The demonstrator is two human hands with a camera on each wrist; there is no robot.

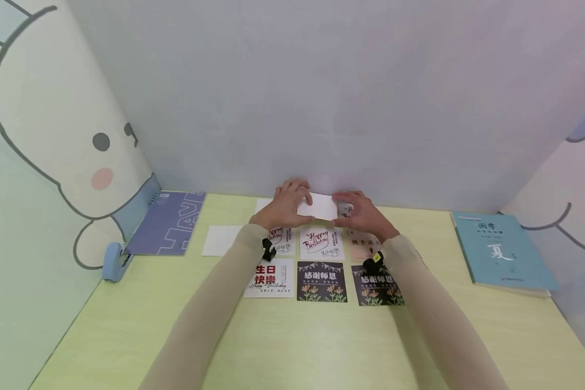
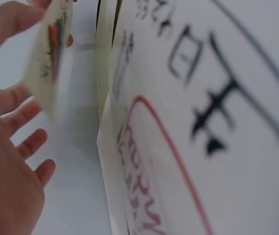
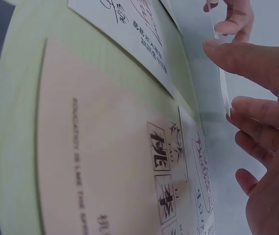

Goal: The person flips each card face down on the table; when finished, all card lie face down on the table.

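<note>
Both hands hold one white card [image 1: 318,207] by its opposite ends at the back of the table. My left hand [image 1: 286,206] pinches its left end, and my right hand [image 1: 361,216] grips the right end between thumb and fingers. Its upper face looks blank in the head view; the left wrist view shows print on the lower face of the card [image 2: 53,54]. Beneath and in front lie rows of cards: a Happy Birthday card [image 1: 322,244], a pink card [image 3: 105,147] partly under the right arm, a white card with red characters [image 1: 270,279] and a dark flowered card [image 1: 322,281].
A blank white card [image 1: 220,240] lies left of the rows. Farther left are a purple notebook [image 1: 166,225] and a blue stapler [image 1: 114,262]. At the right lies a teal book [image 1: 502,252]. A grey wall [image 1: 322,97] rises behind the table's back edge.
</note>
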